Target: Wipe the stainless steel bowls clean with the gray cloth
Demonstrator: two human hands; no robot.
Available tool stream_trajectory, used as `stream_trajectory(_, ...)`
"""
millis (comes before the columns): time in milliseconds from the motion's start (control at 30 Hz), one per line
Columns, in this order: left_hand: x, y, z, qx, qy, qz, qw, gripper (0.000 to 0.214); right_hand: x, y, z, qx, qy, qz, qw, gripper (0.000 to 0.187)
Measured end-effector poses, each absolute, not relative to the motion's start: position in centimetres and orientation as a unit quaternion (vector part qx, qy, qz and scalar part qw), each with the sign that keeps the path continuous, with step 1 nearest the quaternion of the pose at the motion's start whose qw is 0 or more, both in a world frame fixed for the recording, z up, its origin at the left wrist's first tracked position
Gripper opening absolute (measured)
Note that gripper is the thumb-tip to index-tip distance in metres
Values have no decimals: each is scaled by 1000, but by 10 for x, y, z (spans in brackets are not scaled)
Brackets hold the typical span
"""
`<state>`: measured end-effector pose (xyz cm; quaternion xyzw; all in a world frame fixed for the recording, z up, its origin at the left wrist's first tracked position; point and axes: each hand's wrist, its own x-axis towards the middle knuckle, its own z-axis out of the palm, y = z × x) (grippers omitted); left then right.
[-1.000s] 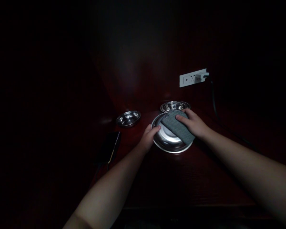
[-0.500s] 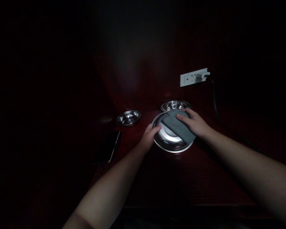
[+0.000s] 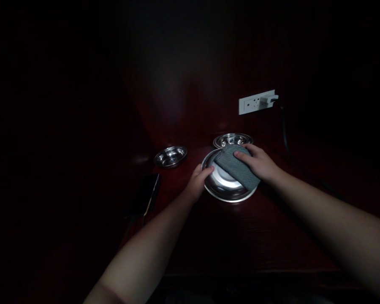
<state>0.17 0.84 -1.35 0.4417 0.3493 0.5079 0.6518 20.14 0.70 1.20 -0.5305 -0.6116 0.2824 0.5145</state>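
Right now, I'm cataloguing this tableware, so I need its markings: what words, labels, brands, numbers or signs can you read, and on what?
None can be read.
Metal dish and grey-green cloth: no lettering visible.
Bowl at the left and metalware behind the dish: none visible.
Wall socket: dark openings only; any print is too small.
Dark phone-like device: too dark to read anything.

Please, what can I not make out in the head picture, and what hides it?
All in the head view:
Held metal dish: right part, covered by the grey cloth and right hand.
Left hand: most fingers, behind that dish.
Back dish: near side, behind the cloth and held dish.
Cable: lower stretch, lost in darkness.
Right forearm: cut off by the right edge.
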Motion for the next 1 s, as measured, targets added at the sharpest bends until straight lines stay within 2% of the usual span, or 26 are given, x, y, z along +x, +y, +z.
stream_trajectory(1000, 2, 12, -15, 452, 337, 508, 651, 42, 203, 9, 10, -523, -622, 282, 510, 36)
